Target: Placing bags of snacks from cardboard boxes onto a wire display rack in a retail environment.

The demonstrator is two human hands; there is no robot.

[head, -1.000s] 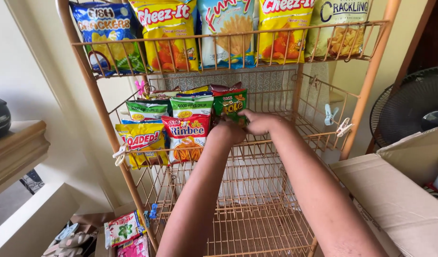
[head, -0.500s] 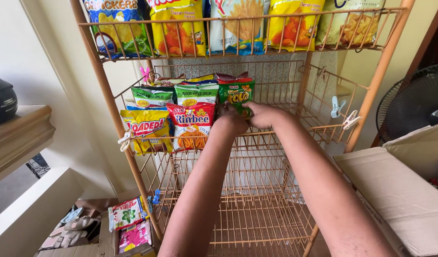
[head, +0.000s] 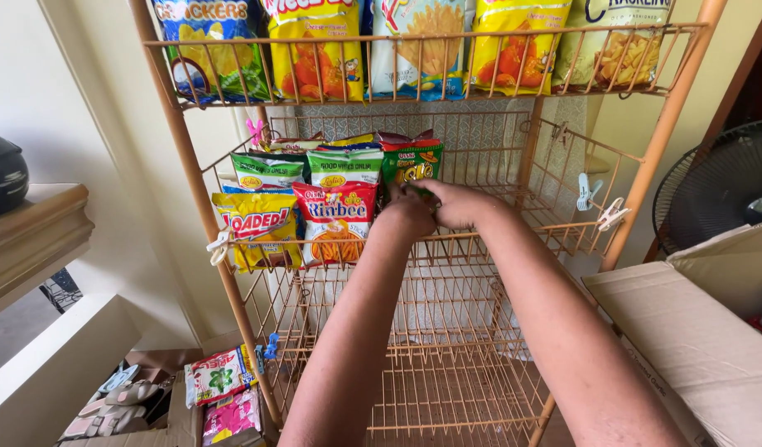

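the wire rack (head: 232,273) carries snack bags on its middle shelf. the green bag (head: 410,159) stands upright at the right end of the row, long axis vertical, face to the camera. both hands, left (head: 407,213) and right (head: 457,203), close their grip on its lower edge. it looks light, soft and crinkly; best held by the sealed edge.

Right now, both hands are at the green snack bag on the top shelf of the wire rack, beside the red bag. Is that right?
Not quite. In the head view the left hand and right hand meet at the green bag on the middle shelf, not the top one. The red bag does sit beside it, to the left and a little forward.
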